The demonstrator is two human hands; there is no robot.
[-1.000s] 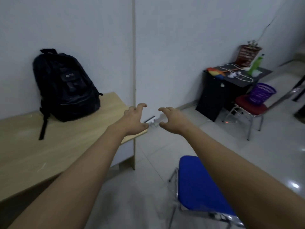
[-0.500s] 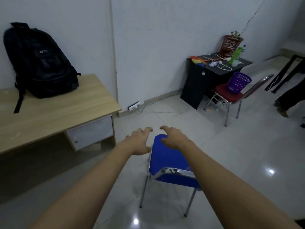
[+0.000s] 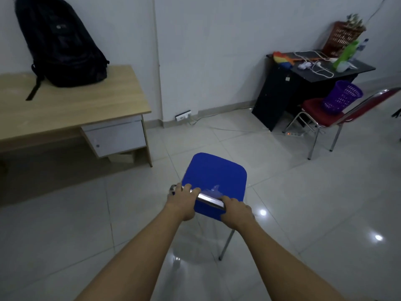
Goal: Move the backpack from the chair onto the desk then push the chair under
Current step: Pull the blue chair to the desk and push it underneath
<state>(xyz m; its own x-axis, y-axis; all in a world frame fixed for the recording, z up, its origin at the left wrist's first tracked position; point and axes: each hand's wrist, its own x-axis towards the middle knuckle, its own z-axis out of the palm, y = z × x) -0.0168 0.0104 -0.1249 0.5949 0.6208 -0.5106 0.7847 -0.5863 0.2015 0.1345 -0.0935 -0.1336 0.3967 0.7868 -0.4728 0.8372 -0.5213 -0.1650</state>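
Hands nearest: left hand [image 3: 181, 203] and right hand [image 3: 235, 210] both clenched on chrome top rail of blue padded metal-legged chair [image 3: 214, 179], standing on tiled floor [image 3: 65, 224]. Beyond, black fabric backpack [image 3: 63, 40] upright on light wooden counter [image 3: 76, 105], against wall.

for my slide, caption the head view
Both hands grip the blue chair's back; backpack on the desk.

both arms outstretched, left hand [image 3: 181, 203] and right hand [image 3: 235, 210] curled, fingers closed.
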